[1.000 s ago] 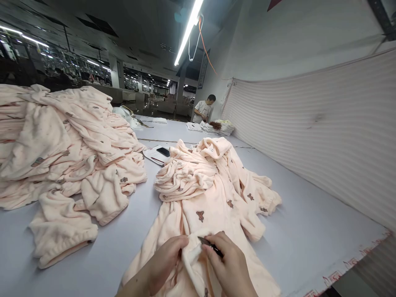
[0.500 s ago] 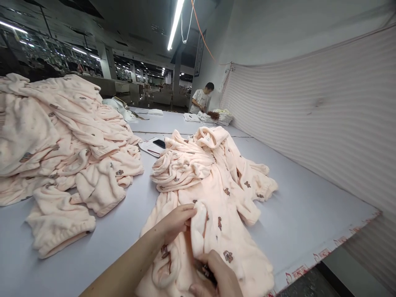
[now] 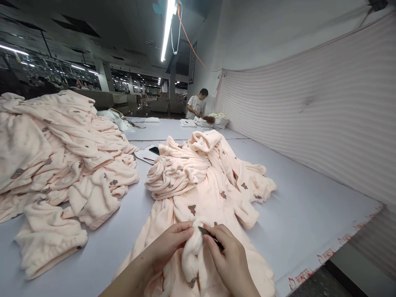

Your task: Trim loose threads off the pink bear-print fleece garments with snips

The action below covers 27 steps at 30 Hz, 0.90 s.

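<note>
A pale pink fleece garment (image 3: 213,198) with small brown bear prints lies spread on the table in front of me. My left hand (image 3: 173,241) pinches a folded edge of it between thumb and fingers. In my right hand (image 3: 227,253) are small dark thread snips (image 3: 212,237), gripped with the tip pointing left. That tip touches or nearly touches the raised fold beside my left fingertips. My right fingers hide most of the snips' handle. Bunched fleece (image 3: 177,169) lies on the garment's far part.
A large heap of the same pink fleece (image 3: 68,140) fills the table's left side. Behind the garment lie a phone (image 3: 154,150) and a clipboard with paper (image 3: 144,154). A person (image 3: 196,104) stands at the far end by stacked white cloth (image 3: 219,121). A striped curtain (image 3: 303,107) hangs at right.
My right hand has risen from low on the garment to the fold beside my left fingers, bringing the snips' tip up to it. My left hand has shifted slightly lower, still pinching. The view has shifted a little.
</note>
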Each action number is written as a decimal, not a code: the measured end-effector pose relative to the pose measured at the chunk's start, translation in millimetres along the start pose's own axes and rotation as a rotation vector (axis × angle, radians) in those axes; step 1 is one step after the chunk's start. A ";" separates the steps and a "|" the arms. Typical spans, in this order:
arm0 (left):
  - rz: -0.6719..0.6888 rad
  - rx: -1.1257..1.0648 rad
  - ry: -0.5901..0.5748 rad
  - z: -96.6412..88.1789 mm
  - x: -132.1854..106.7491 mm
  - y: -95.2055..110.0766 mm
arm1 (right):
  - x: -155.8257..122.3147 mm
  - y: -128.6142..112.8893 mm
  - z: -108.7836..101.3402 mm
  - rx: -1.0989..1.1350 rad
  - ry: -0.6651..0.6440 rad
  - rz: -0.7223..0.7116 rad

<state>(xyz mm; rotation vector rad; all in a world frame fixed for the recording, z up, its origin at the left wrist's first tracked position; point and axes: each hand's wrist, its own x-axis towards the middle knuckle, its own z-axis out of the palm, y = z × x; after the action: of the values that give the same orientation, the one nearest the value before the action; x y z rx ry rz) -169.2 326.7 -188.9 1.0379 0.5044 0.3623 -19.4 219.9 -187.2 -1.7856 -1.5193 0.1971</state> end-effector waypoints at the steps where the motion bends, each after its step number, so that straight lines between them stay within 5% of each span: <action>1: 0.007 0.005 0.002 0.2 2.4 -0.4 | 0.6 1.0 -2.2 0.017 -0.001 0.006; 6: 0.084 -0.014 0.089 -0.5 27.8 -6.0 | -26.3 8.1 7.8 0.071 0.052 0.055; 12: 0.143 0.029 0.151 -7.1 36.1 -4.3 | -70.8 22.1 58.9 -0.100 -0.219 -0.069; 14: 0.196 0.072 0.236 -8.9 19.8 -5.9 | -65.0 29.9 60.2 0.073 -0.203 -0.027; 18: 0.331 0.423 0.571 1.6 -18.0 -32.3 | -43.8 39.2 48.6 0.651 -0.061 0.292; 21: 0.295 0.641 0.413 20.0 -25.9 -58.4 | -36.4 37.5 41.6 0.922 -0.034 0.402; 23: 0.311 0.563 0.344 29.2 -21.9 -67.0 | -35.4 34.9 33.9 0.848 -0.010 0.345; 27: 0.427 0.562 0.409 29.7 -15.2 -66.1 | -35.0 30.4 4.7 0.348 0.045 0.122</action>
<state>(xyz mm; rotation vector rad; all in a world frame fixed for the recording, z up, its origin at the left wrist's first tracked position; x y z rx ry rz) -162.0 266.7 -231.7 1.6359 0.7759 0.8543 -8.2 190.8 -221.9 -1.5907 -1.2569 0.4502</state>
